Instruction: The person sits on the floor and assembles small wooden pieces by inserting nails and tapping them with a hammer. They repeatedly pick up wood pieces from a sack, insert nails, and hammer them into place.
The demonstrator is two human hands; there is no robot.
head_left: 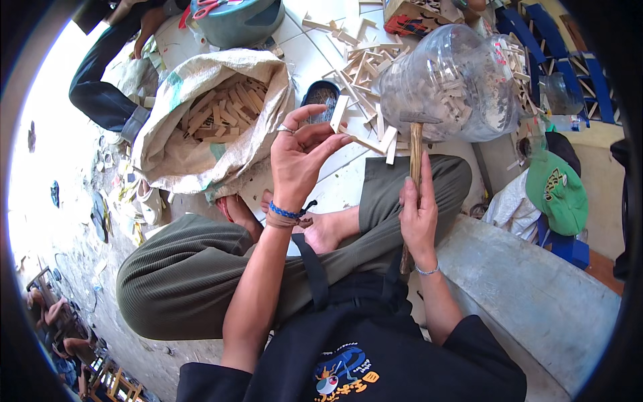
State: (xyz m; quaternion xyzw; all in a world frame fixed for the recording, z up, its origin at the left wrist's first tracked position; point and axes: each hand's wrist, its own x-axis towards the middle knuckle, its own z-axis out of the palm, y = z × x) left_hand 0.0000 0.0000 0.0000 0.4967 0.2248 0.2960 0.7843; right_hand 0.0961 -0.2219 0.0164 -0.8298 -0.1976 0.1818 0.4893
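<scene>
My left hand (pixel 303 151) is raised above my crossed legs, thumb and fingers pinched at one end of a small pale wooden piece (pixel 339 115). The piece looks like short strips meeting at angles; whether they are all joined I cannot tell. In my right hand (pixel 420 218) is a hammer (pixel 415 157), gripped round its wooden handle, with the metal head pointing away from me. Just beyond the left fingers stands a dark blue tub (pixel 313 100) of small dark bits, perhaps nails. Loose wooden pieces (pixel 365 70) lie heaped on the tiles past both hands.
A woven sack (pixel 157 144) of wooden strips stands at left. A clear plastic jug (pixel 462 80) lies on its side at right, wood pieces inside. A grey slab (pixel 529 275), a green cap (pixel 557 194) and a grey-green bucket (pixel 244 23) surround me. Another person's leg (pixel 100 84) is far left.
</scene>
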